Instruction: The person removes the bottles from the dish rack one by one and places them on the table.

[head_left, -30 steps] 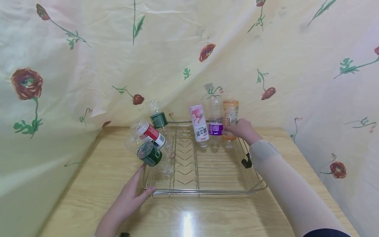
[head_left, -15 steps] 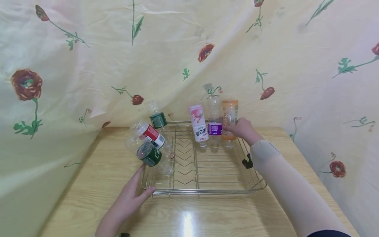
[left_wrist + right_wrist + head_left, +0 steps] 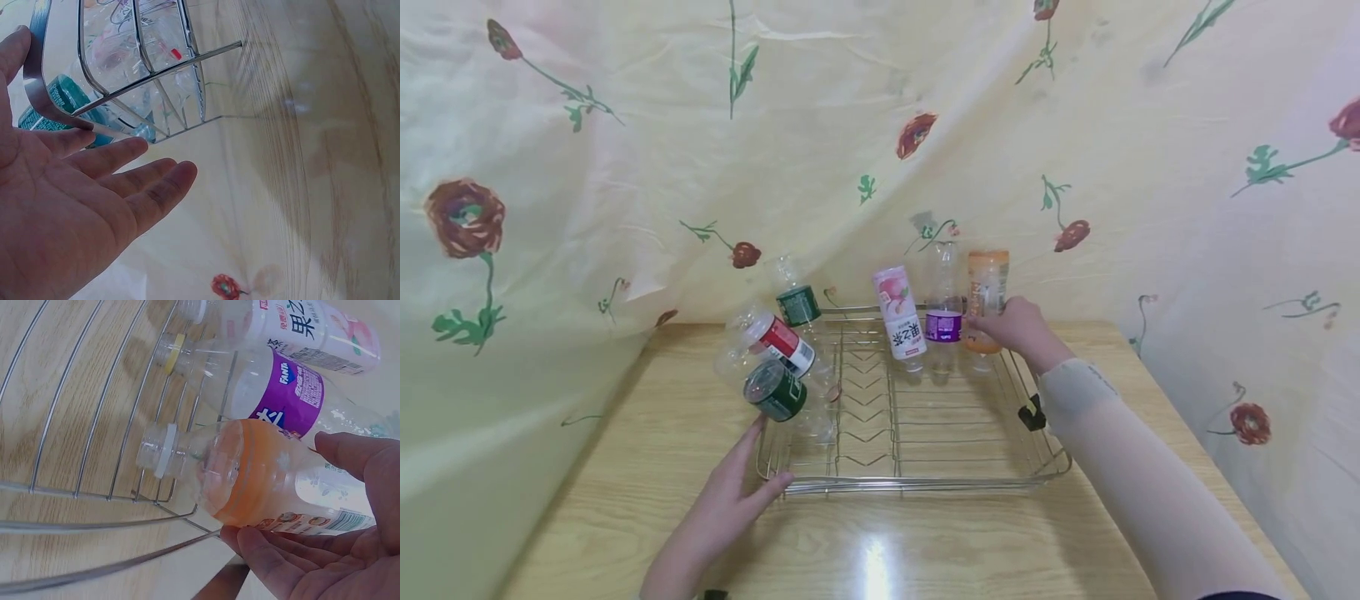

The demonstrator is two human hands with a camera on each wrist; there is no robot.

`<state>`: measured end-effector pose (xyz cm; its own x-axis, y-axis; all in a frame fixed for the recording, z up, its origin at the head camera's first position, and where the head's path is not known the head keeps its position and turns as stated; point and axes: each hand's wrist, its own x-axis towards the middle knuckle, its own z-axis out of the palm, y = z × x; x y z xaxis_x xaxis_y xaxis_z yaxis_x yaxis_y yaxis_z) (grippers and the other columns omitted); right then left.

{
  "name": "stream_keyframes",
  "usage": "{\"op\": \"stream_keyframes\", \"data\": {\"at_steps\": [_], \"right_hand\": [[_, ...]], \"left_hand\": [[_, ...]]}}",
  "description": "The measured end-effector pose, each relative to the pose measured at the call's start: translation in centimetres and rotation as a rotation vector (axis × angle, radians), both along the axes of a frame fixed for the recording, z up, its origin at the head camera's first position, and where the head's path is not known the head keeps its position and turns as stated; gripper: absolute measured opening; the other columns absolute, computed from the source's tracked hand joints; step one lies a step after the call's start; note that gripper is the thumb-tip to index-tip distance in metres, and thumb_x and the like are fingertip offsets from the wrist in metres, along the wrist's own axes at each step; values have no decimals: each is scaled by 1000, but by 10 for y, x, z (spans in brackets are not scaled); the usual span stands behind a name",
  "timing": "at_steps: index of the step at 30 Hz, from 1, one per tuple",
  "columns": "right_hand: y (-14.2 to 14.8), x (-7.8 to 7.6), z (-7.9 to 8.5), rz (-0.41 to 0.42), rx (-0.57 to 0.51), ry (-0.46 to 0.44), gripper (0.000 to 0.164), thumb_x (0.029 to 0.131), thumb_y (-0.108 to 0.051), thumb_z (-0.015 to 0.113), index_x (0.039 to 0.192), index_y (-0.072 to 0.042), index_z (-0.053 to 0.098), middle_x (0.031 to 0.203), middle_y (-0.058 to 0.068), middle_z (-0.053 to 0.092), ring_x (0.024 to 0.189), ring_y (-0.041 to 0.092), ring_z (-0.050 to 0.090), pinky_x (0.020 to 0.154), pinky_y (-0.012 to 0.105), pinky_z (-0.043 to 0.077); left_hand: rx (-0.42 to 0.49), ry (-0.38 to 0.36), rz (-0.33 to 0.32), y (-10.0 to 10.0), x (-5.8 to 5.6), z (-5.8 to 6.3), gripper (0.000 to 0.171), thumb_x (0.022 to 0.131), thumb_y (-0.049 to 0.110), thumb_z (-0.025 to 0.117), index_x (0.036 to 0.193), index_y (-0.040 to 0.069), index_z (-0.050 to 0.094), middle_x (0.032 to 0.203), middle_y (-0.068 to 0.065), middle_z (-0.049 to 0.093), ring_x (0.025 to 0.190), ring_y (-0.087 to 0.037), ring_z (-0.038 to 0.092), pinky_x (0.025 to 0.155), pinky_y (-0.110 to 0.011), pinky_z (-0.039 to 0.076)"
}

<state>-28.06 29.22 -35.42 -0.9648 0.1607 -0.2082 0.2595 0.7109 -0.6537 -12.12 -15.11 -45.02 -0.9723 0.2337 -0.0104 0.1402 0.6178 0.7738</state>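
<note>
My right hand [image 3: 1021,327] holds a clear plastic bottle [image 3: 988,279] with an orange label. It stands neck-down at the wire dish rack's [image 3: 917,482] back right; in the right wrist view, thumb and fingers lie on opposite sides of it. Beside it are an inverted purple-labelled Fanta bottle [image 3: 290,390] and a pink-and-white-labelled bottle [image 3: 898,312]. Straight, spread fingers of my left hand [image 3: 718,500] touch the rack's front left corner. Just above that hand is a green-labelled bottle [image 3: 777,390]. A red-labelled bottle [image 3: 786,343] and another green-labelled one [image 3: 798,305] lean behind it.
Under the rack is a wood-grain table [image 3: 647,433]. A floral cloth [image 3: 820,150] hangs behind and along the sides. A black clip [image 3: 1032,412] sits on the rack's right side. Wire dividers [image 3: 865,417] run through the rack's middle.
The orange-labelled bottle has shifted slightly right in my right hand, widening its gap to the Fanta bottle. My left hand stays at the rack's corner. The head view has turned slightly.
</note>
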Motion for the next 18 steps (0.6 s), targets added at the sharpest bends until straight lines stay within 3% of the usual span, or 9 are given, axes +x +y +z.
{"op": "stream_keyframes", "data": {"at_steps": [10, 18], "right_hand": [[2, 13, 7, 50, 18, 91, 63, 95, -47, 69, 123, 8, 55, 108, 24, 64, 89, 31, 61, 71, 39, 55], [-6, 23, 21, 77, -37, 112, 63, 95, -43, 71, 129, 7, 54, 114, 25, 65, 96, 35, 65, 83, 45, 57]], "left_hand": [[1, 5, -5, -1, 1, -2, 96, 93, 63, 62, 164, 16, 17, 167, -12, 17, 149, -39, 19, 116, -60, 20], [0, 30, -9, -1, 1, -2, 95, 94, 61, 62, 164, 15, 17, 167, -13, 18, 149, -40, 21, 116, -60, 20]]}}
